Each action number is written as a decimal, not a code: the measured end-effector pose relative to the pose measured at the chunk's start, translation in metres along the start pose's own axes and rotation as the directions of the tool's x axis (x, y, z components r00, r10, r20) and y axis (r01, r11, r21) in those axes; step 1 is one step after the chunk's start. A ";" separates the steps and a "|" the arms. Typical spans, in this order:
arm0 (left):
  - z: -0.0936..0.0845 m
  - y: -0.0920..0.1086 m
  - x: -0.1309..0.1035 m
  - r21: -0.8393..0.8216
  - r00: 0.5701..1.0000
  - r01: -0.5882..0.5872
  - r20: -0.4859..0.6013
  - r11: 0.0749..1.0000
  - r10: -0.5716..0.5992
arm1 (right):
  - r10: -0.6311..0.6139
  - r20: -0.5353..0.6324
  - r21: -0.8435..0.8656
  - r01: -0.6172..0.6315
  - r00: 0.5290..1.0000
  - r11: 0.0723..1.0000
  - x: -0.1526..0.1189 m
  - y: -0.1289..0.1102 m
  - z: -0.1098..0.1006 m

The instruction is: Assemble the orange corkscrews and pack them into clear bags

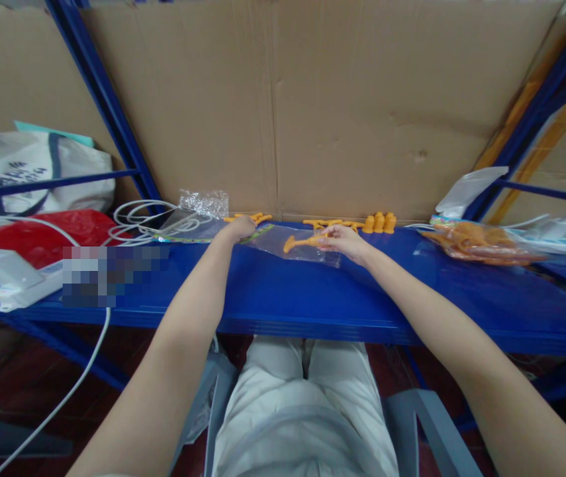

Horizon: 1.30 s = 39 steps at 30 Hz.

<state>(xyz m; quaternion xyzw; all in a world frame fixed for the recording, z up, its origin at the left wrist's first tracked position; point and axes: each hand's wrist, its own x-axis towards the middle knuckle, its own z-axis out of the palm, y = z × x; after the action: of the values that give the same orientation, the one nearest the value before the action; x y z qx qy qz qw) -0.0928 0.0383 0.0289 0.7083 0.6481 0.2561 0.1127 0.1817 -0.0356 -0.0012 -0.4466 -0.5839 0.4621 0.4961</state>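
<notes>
My right hand (346, 242) is closed on one end of an orange plastic piece (300, 244), whose T-shaped end points left. Beneath that piece a clear plastic bag (276, 242) with a colourful printed strip lies flat on the blue table (307, 291). My left hand (241, 227) is at the back of the table, its fingers curled down among more orange plastic parts (261, 217); its fingertips are hidden, so what it grips cannot be made out. Behind my right hand lie other orange parts (315, 224), beside several small orange bell-shaped pieces (379, 223).
To the right is a clear bag of orange parts (476, 242). At left are coiled white cables (138, 222), a white power strip (24, 285), a red bag (64, 232) and a cloth tote bag (79, 169). A cardboard wall (312, 119) closes the back between blue posts.
</notes>
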 end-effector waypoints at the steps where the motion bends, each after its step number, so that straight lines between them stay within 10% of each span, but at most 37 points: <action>1: 0.000 0.004 -0.002 -0.096 0.999 0.036 0.025 0.995 -0.034 | 0.010 -0.001 0.024 -0.010 1.000 1.000 -0.001 -0.002 0.001; 9: 0.021 0.034 -0.012 -0.488 0.988 0.151 0.107 0.860 -0.112 | 0.019 -0.001 0.081 -0.019 1.000 0.997 -0.002 -0.006 0.000; 30: 0.040 0.041 -0.010 -0.646 0.988 0.084 0.153 0.759 0.021 | 0.054 0.076 -0.012 -0.053 0.996 0.999 -0.006 -0.005 -0.005; 39: 0.039 0.041 -0.020 -0.639 0.946 0.151 0.315 0.754 0.078 | -0.003 0.313 -0.251 0.086 0.950 0.964 -0.009 -0.003 -0.011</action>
<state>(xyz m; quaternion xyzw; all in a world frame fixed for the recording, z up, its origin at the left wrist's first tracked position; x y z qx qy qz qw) -0.0385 0.0199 0.0116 0.6427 0.5035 0.3454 0.4628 0.1938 -0.0439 0.0012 -0.4167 -0.7202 0.4339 0.3456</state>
